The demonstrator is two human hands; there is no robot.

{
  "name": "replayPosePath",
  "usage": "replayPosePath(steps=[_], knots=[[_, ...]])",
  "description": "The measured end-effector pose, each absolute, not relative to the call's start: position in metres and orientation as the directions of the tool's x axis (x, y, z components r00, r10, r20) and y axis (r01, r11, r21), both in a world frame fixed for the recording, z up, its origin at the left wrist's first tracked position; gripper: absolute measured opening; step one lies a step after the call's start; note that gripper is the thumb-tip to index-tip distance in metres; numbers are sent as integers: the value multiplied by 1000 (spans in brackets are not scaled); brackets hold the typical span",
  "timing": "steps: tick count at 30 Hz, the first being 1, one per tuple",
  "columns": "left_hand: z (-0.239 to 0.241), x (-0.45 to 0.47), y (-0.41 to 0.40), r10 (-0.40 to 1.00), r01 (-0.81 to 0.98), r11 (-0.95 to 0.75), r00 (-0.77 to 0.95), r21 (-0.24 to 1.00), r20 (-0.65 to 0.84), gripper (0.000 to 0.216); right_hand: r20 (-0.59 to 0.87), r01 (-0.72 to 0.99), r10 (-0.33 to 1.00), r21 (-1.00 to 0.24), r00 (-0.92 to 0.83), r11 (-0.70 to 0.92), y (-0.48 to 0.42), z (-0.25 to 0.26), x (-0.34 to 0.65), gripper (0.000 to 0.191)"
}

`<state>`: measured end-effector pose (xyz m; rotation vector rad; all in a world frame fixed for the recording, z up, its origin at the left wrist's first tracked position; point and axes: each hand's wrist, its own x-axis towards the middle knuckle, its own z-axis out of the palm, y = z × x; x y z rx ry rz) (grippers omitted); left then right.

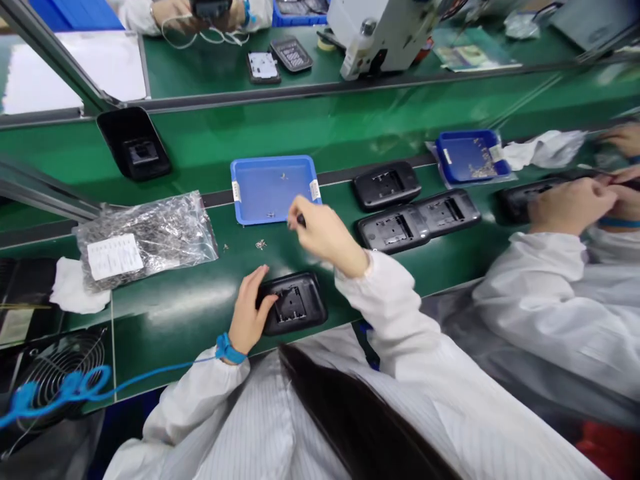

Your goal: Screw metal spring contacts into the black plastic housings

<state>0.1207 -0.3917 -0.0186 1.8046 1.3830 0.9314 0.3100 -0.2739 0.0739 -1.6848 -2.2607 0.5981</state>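
My left hand (251,308) grips the left end of a black plastic housing (314,303), thumb on its top face and fingers along the far edge. The housing lies flat on the green bench, its recessed compartment facing up. Above the bench, my right hand (325,233) is closed around a small dark tool (301,219); only its end shows, so I cannot tell its kind. That hand is just at the near right corner of a blue tray (260,190) with a few tiny metal parts in it. A small pile of metal parts (261,245) lies between tray and housing.
A clear bag of metal parts (165,233) lies left. More black housings (385,185) sit right, near a second blue tray (457,157). A co-worker's hands (575,203) work at far right; another person's hands (173,15) are across the bench. A blue wrist cord (150,375) trails left.
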Motion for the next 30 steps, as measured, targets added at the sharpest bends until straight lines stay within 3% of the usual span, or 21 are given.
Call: replayPosePath(steps=[2, 4, 9, 16, 18, 21, 25, 28, 30], knots=[[-13, 121, -393, 982, 300, -180, 112, 937, 152, 41, 10, 617, 901, -726, -433, 305, -321, 80, 304, 10], [-8, 122, -393, 981, 176, -187, 85, 966, 174, 29, 56, 484, 884, -820, -465, 307, -362, 77, 298, 10], [-1, 130, -398, 979, 0, -117, 167, 993, 116, 34, 120, 463, 936, -843, -332, 272, -409, 56, 296, 17], [-4, 129, -405, 923, -300, 146, 384, 943, -21, 28, 185, 454, 942, -839, -279, 299, -428, 48, 300, 17], [-4, 127, -404, 899, -281, 135, 439, 950, 2, 26, 183, 501, 943, -810, -279, 305, -435, 45, 303, 16], [-2, 126, -398, 902, -96, -137, 399, 986, 164, 15, 195, 640, 958, -714, -209, 284, -445, 38, 309, 15], [-8, 131, -382, 803, 254, -537, 447, 805, 394, 2, 236, 812, 950, -503, -202, 298, -453, 25, 311, 19], [-18, 139, -370, 764, 361, -600, 522, 713, 379, 2, 209, 891, 940, -316, -271, 327, -453, 19, 307, 21], [-23, 142, -365, 778, 379, -576, 526, 724, 344, 1, 213, 904, 937, -275, -276, 328, -452, 18, 305, 21]])
